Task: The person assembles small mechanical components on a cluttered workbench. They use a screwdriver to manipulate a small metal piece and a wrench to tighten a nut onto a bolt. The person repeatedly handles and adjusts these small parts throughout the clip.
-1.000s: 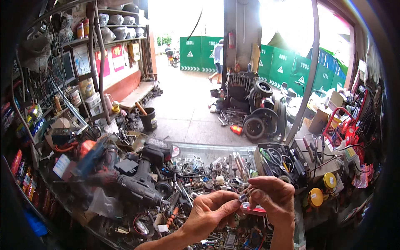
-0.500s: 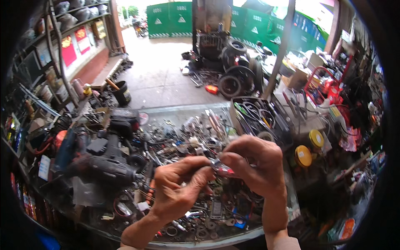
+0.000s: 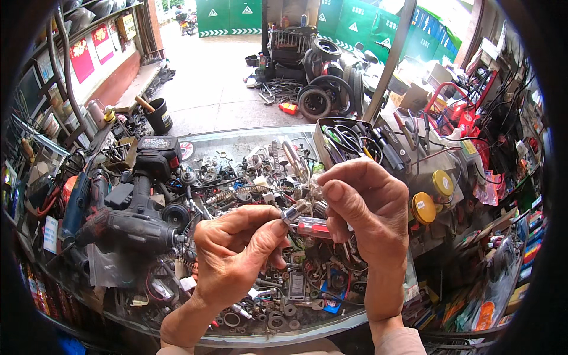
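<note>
Between the thumb and fingertips of my left hand (image 3: 239,251) is a small silvery cylindrical metal fitting (image 3: 294,212), tilted up to the right. My right hand (image 3: 373,216) is beside it, a little higher, its lower fingers curled round a screwdriver with a clear and red handle (image 3: 313,228). The handle's end points at my left fingertips, just under the fitting. My right thumb and forefinger are bent close together beyond the fitting; whether they pinch anything small I cannot tell. Below both hands lies a glass-topped bench (image 3: 236,139) strewn with small metal parts.
A black cordless impact wrench (image 3: 133,228) lies at the left of the bench. An open box of tools and cables (image 3: 349,139) stands at the back right, near two yellow round lids (image 3: 423,208). Tyres (image 3: 315,103) and a black bucket (image 3: 158,116) are on the floor beyond.
My right thumb and forefinger have drawn up and away from the fitting, which now shows more. My left hand has shifted slightly left. The whole view has tilted downward.
</note>
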`<state>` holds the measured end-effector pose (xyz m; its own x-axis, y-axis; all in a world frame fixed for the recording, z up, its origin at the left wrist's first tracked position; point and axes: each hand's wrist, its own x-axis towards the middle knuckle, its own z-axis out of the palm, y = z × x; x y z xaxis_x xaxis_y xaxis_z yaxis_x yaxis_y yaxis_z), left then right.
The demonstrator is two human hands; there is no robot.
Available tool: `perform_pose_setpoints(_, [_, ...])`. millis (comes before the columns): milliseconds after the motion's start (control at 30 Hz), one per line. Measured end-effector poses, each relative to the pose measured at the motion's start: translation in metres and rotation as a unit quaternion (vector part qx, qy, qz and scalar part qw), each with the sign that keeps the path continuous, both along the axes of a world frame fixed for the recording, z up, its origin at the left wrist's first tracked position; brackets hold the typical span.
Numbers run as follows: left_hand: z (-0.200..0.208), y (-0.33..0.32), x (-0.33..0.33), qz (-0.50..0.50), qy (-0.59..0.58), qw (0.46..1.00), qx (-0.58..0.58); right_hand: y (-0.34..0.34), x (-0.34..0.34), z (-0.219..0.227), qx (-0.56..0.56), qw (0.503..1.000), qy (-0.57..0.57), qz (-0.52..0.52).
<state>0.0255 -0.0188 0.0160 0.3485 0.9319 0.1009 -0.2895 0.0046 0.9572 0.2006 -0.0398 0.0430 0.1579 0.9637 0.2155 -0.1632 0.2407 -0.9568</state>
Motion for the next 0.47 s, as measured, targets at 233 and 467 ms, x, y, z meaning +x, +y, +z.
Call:
perform_pose_setpoints(233, [0.003, -0.0035, 0.0022, 0.05, 0.08, 0.994, 0.063, 0.0014, 0.0019, -0.0022, -0.039, 0.996, -0.012, 0.081])
perform_pose_setpoints(467, [-0.0051, -0.0004, 0.0001, 0.058, 0.089, 0.984, 0.14, 0.0017, 0.0063, -0.002, -0.048, 0.991, -0.007, 0.123])
